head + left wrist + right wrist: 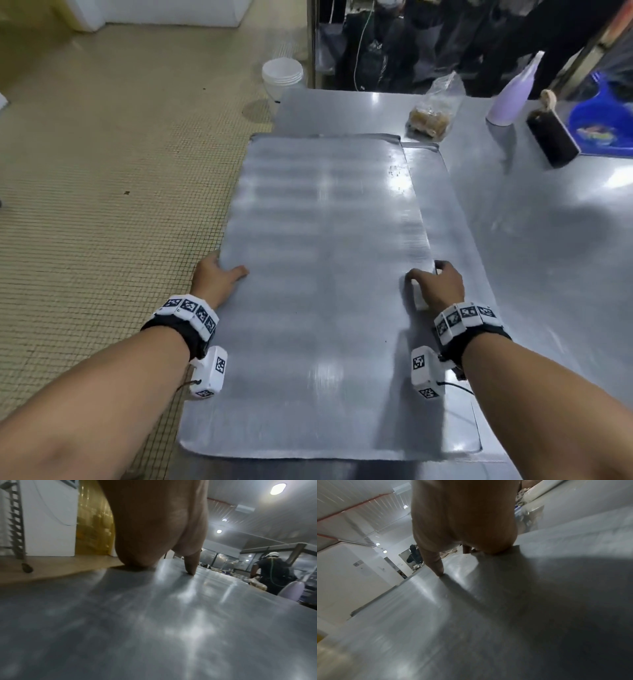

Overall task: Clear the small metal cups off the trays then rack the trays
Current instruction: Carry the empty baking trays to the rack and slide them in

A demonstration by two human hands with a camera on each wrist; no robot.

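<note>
A clear plastic bag point(432, 113) lay on the far part of the steel bench point(534, 212), and brown pieces of food were inside it. Near it a blue basin point(606, 120) stood at the right edge; something colourful was in it, but I cannot tell what. A lilac bottle point(512, 96) and a dark block with a rope loop point(551, 137) stood between the bag and the basin. A stack of white bowls point(282, 77) was beyond the far left corner of the bench, over the tiled floor point(102, 205).

The top tray point(318, 274) was a flat grey metal sheet with a dull brushed surface and rounded corners, and its surface was bare. It lay on the bench, on top of a second tray point(445, 219), which showed only as a strip along the right side. The long axis of the top tray ran away from the person, and its left side hung over the edge of the bench, above the floor.

The left hand point(214, 282) gripped the left long edge of the top tray: the thumb lay on top and the fingers point(209, 263) curled around the edge. The right hand point(436, 286) gripped the right long edge in the same way, with its fingers point(445, 265) bent down over the edge.
</note>
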